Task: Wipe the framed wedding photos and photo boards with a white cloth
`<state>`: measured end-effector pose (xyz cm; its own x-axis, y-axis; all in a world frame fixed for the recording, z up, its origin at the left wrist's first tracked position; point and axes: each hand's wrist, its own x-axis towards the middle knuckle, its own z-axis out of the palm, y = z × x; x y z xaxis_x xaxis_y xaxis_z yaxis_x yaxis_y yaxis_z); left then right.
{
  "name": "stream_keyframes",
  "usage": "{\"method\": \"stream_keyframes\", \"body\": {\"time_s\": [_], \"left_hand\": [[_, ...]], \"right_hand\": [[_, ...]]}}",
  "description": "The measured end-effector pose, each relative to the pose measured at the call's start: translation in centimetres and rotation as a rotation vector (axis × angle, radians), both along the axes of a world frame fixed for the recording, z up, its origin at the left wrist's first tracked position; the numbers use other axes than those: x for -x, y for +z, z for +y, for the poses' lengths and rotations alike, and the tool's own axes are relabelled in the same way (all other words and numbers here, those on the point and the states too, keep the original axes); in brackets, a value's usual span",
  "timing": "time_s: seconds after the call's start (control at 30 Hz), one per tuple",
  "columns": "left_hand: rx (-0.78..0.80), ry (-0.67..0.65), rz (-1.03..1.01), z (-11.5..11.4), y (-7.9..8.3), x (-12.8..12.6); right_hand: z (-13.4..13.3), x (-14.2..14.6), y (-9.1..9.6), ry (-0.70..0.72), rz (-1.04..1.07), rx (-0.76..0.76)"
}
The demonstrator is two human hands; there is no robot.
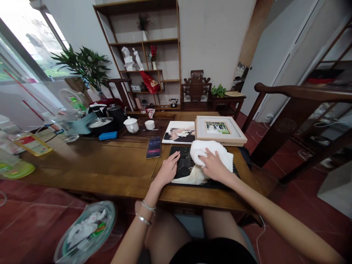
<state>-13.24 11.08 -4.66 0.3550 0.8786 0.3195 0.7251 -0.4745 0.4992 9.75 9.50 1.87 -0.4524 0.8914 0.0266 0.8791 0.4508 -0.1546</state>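
Observation:
A dark frameless photo print (184, 167) lies flat at the near edge of the wooden table (110, 161). My left hand (167, 170) rests on its left edge, fingers stretched out flat. My right hand (213, 165) presses a white cloth (211, 152) down onto the print's right part, fingers curled over the cloth. Behind the print lie a second photo print (179, 132) and a light wooden picture frame (220, 129) holding a small photo.
A phone (153, 147) lies left of the prints. A tea tray with kettle (117, 113), white teapot (131, 125) and cup (150, 124) sits further back. A bin with waste (86, 231) stands on the floor at my left. A dark wooden chair (299, 110) is right.

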Motion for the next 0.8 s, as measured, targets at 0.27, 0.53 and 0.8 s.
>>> {"method": "stream_keyframes", "body": {"time_s": [0.27, 0.53, 0.8], "left_hand": [[0.049, -0.029, -0.021, -0.5, 1.1, -0.1], [0.019, 0.003, -0.013, -0.1, 0.2, -0.1], [0.055, -0.014, -0.011, -0.5, 1.0, -0.1]], "right_hand": [[-7.4, 3.1, 0.1, 0.253, 0.027, 0.079], [-1.2, 3.4, 0.3, -0.037, -0.102, -0.06], [-6.6, 4.3, 2.1, 0.22, -0.092, 0.067]]}}
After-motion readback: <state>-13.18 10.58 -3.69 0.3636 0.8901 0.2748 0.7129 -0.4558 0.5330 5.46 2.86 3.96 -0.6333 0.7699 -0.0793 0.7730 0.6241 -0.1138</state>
